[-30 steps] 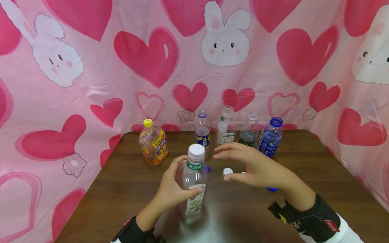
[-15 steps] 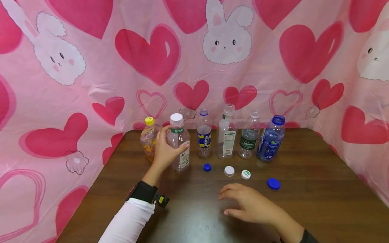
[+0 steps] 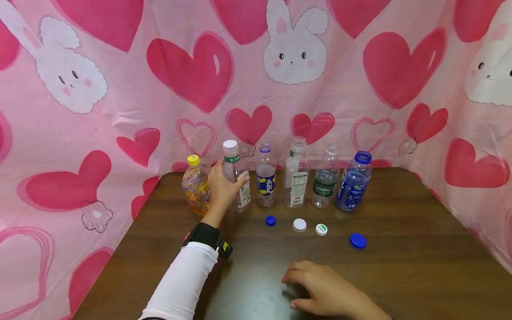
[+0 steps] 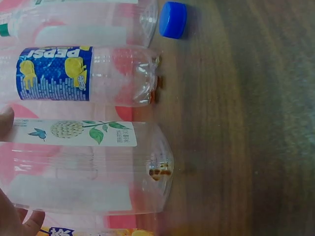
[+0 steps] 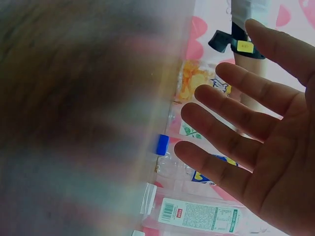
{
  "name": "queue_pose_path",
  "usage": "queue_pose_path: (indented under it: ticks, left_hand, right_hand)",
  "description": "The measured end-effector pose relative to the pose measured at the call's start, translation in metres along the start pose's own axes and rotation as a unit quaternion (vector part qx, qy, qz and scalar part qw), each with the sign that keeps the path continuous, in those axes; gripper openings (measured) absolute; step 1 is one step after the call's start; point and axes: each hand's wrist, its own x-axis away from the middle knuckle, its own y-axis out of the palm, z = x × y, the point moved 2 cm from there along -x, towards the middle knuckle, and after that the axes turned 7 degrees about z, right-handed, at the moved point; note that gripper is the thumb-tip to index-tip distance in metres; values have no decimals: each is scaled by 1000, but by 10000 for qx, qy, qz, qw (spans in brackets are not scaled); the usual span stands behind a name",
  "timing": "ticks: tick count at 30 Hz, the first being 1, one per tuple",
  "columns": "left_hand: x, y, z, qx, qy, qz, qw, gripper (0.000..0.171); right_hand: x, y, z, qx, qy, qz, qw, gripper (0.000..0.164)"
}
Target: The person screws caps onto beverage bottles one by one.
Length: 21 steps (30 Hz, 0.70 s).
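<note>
- The left hand (image 3: 222, 189) is gripping a clear, white-capped plastic bottle (image 4: 93, 167) upright between a yellow-capped plastic bottle (image 3: 194, 193) and a blue-labelled plastic bottle (image 3: 266, 184).
- The right hand (image 3: 320, 286), fingers apart, is hovering over the brown wood-grain tabletop (image 3: 400, 275).

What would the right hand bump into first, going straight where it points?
The right hand would probably meet the left forearm, near its black wristband; their heights are hard to judge.

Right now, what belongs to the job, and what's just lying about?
Likely the job:
white-capped bottle, in left hand
yellow-capped bottle
Pepsi bottle
open white-labelled bottle
green-labelled bottle
blue bottle
small blue cap
white cap
green-printed cap
large blue cap

Just surroundings:
table
backdrop
</note>
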Motion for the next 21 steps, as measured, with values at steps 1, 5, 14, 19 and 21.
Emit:
queue_pose_path:
  ticks: [1,5,14,19,21]
  left_hand:
    - [-1,1,0,0,-24,-24,10000,88]
    - [-7,6,-3,56,-162,-119,9998,91]
    - [-14,16,-10,266,-266,-376,9986,96]
    - [-14,14,-8,369,-405,-461,9974,99]
    - [-13,14,-7,403,-494,-492,9968,102]
  right_hand:
    - [0,0,0,-15,-2,-4,10000,33]
    - [0,2,-1,21,-133,95,9999,32]
    - [0,3,-3,-18,-63,35,10000,32]
    - [-1,3,-3,-28,-137,84,9999,32]
    - [-1,3,-3,-39,-169,109,9998,32]
